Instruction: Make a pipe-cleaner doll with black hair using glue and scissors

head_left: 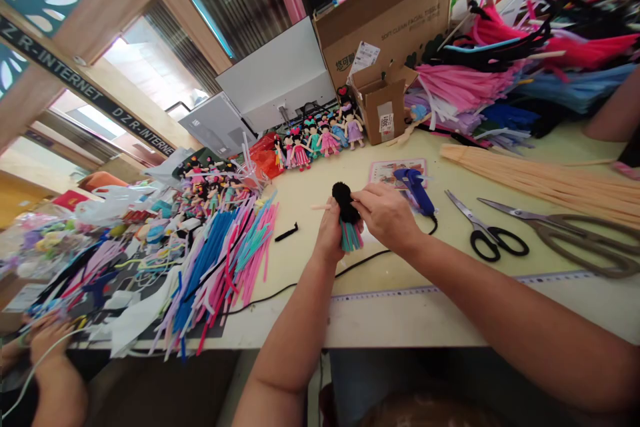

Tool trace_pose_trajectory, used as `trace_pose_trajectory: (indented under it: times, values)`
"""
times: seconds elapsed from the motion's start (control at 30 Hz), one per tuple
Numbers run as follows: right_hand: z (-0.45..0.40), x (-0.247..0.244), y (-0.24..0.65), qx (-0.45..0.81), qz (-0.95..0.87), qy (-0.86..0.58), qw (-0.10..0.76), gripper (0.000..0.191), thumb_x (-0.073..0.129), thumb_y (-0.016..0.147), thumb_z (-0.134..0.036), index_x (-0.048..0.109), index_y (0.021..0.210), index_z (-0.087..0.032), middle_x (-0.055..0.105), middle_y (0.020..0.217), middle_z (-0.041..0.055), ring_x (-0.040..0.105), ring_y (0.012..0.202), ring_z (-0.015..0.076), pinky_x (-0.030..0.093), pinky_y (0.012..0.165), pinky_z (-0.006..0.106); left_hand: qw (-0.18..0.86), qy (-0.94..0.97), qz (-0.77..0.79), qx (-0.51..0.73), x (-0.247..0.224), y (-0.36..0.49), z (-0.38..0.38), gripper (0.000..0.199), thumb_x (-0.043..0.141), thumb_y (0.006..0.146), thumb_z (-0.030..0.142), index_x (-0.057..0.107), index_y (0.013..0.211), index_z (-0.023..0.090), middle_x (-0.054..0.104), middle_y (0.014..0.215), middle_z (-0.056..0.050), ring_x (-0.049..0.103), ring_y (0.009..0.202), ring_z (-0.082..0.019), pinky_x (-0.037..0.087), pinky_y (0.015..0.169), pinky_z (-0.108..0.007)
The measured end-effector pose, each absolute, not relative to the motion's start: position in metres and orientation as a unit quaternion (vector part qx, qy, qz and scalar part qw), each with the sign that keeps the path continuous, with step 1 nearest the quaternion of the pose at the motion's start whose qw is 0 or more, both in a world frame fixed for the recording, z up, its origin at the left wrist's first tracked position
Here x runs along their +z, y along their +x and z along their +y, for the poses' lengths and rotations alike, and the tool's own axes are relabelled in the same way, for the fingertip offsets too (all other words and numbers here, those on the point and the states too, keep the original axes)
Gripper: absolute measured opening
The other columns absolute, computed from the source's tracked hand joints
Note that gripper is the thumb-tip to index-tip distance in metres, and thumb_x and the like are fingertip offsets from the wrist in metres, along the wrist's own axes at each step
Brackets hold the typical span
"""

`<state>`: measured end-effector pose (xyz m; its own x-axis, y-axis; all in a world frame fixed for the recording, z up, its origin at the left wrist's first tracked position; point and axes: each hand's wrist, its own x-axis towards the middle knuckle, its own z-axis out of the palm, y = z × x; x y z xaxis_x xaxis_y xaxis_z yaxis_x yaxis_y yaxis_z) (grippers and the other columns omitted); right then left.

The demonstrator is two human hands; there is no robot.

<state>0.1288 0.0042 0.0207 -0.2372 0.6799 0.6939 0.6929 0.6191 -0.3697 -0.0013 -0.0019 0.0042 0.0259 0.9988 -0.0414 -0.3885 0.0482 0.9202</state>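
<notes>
A small doll [350, 233] with black hair and a teal and pink striped skirt is held upright over the table. My left hand [329, 230] is closed round its left side, and a pale arm piece sticks out there. The fingers of my right hand [383, 210] are pinched at the right edge of the black hair. Just behind my right hand lies a blue glue gun [416, 190] beside a printed card [383, 171]. A short black piece [287, 233] rests on the table left of my hands.
Two pairs of scissors [487, 230] and beige strips [540, 173] lie right. Colored pipe cleaners [215, 267] cover the left side. Finished dolls [327, 140] stand near a small carton [383, 107]. A black cable [280, 291] crosses the table. Another person's hand [50, 340] shows lower left.
</notes>
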Motion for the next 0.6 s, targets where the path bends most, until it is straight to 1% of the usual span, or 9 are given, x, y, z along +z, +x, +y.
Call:
trace_pose_trajectory:
  times: [0.17,0.37,0.43,0.5,0.6]
  values:
    - [0.0019,0.0219,0.1287,-0.075,-0.801,-0.441,0.398,0.021,0.048,0.093,-0.019,0.069,0.089,-0.016,0.066,0.083,0.0084,0.054,0.079,0.0215,0.035,0.074,0.034,0.597,0.387,0.394,0.581,0.0054,-0.0004,-0.0026,0.038,0.063,0.079,0.053,0.051,0.095,0.020,0.057,0.070,0.004,0.053,0.054,-0.009,0.044,0.054,-0.022]
    - [0.0007,0.0214,0.1283,-0.117,-0.797,-0.448,0.387,0.022,0.049,0.093,-0.020,0.069,0.084,-0.017,0.065,0.078,0.0070,0.053,0.078,0.0216,0.034,0.073,0.035,0.564,0.417,0.420,0.575,0.0082,-0.0006,-0.0036,0.039,0.060,0.081,0.056,0.051,0.092,0.020,0.055,0.069,0.004,0.053,0.058,-0.009,0.045,0.057,-0.023]
    - [0.0003,0.0206,0.1274,-0.101,-0.798,-0.450,0.388,0.023,0.048,0.093,-0.019,0.069,0.084,-0.017,0.065,0.080,0.0079,0.054,0.079,0.0220,0.035,0.074,0.035,0.555,0.425,0.415,0.582,0.0085,-0.0007,-0.0032,0.038,0.060,0.081,0.056,0.050,0.091,0.020,0.054,0.068,0.003,0.055,0.060,-0.010,0.045,0.058,-0.022]
    - [0.0003,0.0202,0.1266,-0.059,-0.800,-0.444,0.399,0.024,0.046,0.093,-0.019,0.069,0.085,-0.016,0.066,0.083,0.0091,0.056,0.081,0.0222,0.038,0.075,0.035,0.544,0.432,0.406,0.593,0.0077,-0.0017,-0.0024,0.037,0.060,0.082,0.054,0.048,0.090,0.020,0.053,0.067,0.004,0.055,0.061,-0.010,0.045,0.058,-0.022]
    - [0.0021,0.0213,0.1271,0.057,-0.789,-0.431,0.434,0.023,0.046,0.092,-0.019,0.069,0.089,-0.017,0.068,0.088,0.0095,0.059,0.084,0.0218,0.041,0.077,0.034,0.515,0.459,0.402,0.602,0.0046,-0.0054,-0.0008,0.034,0.056,0.085,0.052,0.045,0.089,0.021,0.052,0.065,0.005,0.054,0.058,-0.009,0.043,0.056,-0.021]
